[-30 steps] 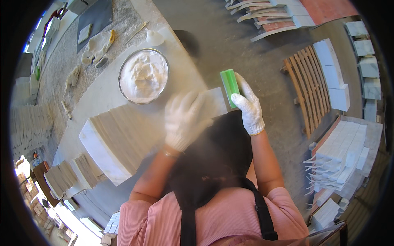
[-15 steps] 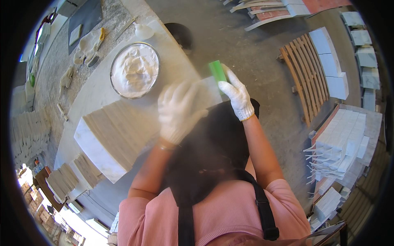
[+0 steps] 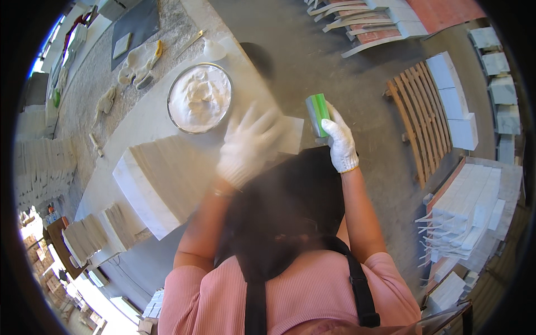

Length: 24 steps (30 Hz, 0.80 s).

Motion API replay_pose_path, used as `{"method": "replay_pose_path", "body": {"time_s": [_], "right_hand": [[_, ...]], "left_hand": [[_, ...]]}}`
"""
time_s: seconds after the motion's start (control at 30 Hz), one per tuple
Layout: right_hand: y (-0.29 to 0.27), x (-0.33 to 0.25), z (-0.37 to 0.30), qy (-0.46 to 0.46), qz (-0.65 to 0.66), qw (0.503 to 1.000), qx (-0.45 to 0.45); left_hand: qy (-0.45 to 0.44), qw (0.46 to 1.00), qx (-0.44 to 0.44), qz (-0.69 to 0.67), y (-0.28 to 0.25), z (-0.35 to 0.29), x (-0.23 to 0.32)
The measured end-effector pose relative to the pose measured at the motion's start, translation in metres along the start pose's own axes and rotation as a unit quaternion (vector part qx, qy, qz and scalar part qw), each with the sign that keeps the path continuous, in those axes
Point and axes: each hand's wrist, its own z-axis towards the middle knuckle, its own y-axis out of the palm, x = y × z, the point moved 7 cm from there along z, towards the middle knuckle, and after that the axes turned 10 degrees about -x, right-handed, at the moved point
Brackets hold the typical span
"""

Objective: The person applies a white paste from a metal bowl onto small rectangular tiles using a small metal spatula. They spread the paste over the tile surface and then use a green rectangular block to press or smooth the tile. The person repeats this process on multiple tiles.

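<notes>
White knitted gloves cover both hands. My left hand (image 3: 249, 146), smeared by motion, has its fingers spread over a pale flat stone tile (image 3: 291, 135) at the table's edge. Whether it touches the tile, I cannot tell. My right hand (image 3: 341, 143) grips a green block (image 3: 317, 113) with a greyish side, held upright just right of the tile and apart from it. Beyond the left hand stands a round metal-rimmed bowl (image 3: 170, 106) heaped with white powdery or pasty stuff (image 3: 202, 92). A row of stone slabs (image 3: 167, 176) stands packed on the table left of that hand.
A white bottle-like container (image 3: 214, 49) sits behind the bowl. Farther left lie used gloves (image 3: 139, 62) and a small tile on a dark sheet (image 3: 137, 33). On the floor at right are a wooden pallet (image 3: 420, 120) and a stack of white stone pieces (image 3: 463, 201).
My right hand has carried the green block rightward, off the tile's edge. My left hand keeps moving over the tile with fingers spread. The whole view has shifted slightly.
</notes>
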Motion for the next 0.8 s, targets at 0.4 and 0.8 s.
{"method": "replay_pose_path", "body": {"time_s": [0.4,0.8], "right_hand": [[0.001,-0.012,-0.004,0.007,0.017,0.996,-0.088],[0.008,-0.025,-0.027,-0.017,-0.071,0.993,-0.096]], "left_hand": [[-0.18,0.979,0.084,-0.052,0.024,-0.018,-0.011],[-0.101,0.987,0.005,-0.124,0.017,-0.001,-0.018]]}}
